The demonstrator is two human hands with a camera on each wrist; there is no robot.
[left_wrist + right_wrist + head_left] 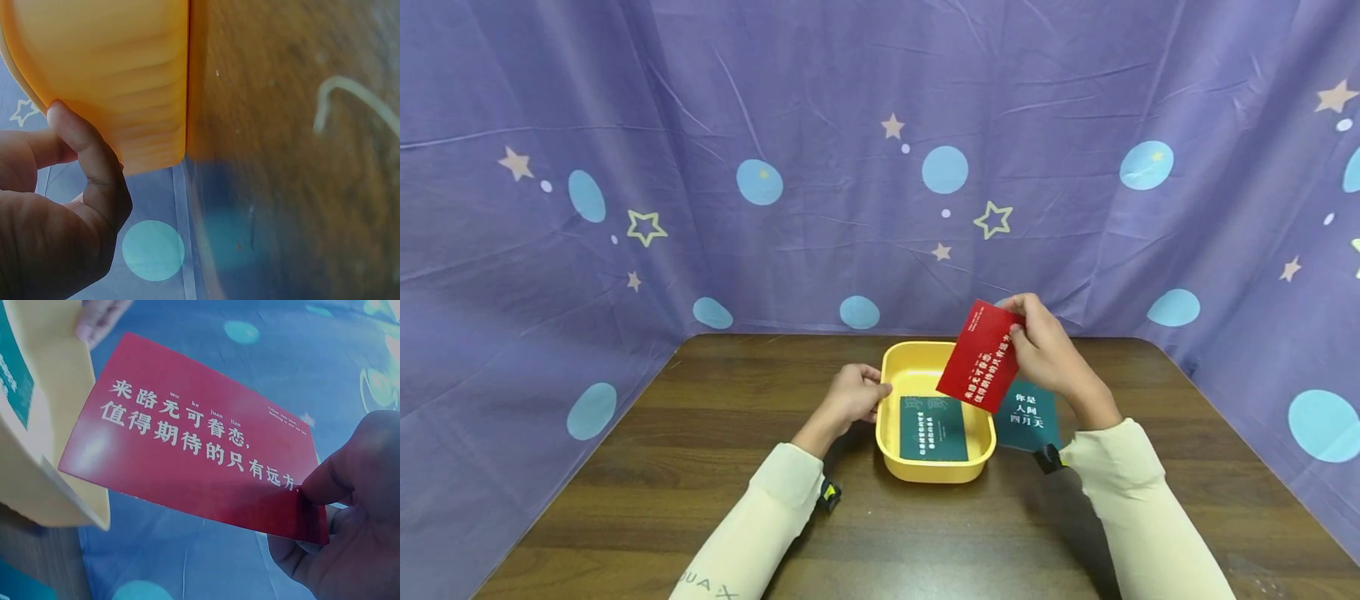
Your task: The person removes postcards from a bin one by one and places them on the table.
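A red card (979, 357) with white lettering hangs tilted over the right side of a yellow tray (932, 473). My right hand (1047, 346) pinches its upper right edge between thumb and fingers, and the right wrist view shows the thumb on the card's printed face. Inside the tray lies a dark green card (932, 429) with white print. My left hand (852, 393) grips the tray's left rim; in the left wrist view the fingers bend at the rim of the tray (125, 75). Another green card (1030, 417) lies on the table right of the tray, partly hidden by the right hand.
The brown wooden table (760, 517) carries the tray and the loose green card. Behind its far edge hangs a purple curtain (850, 125) with stars and blue dots. A dark wrist strap piece (829, 496) sits at the left cuff.
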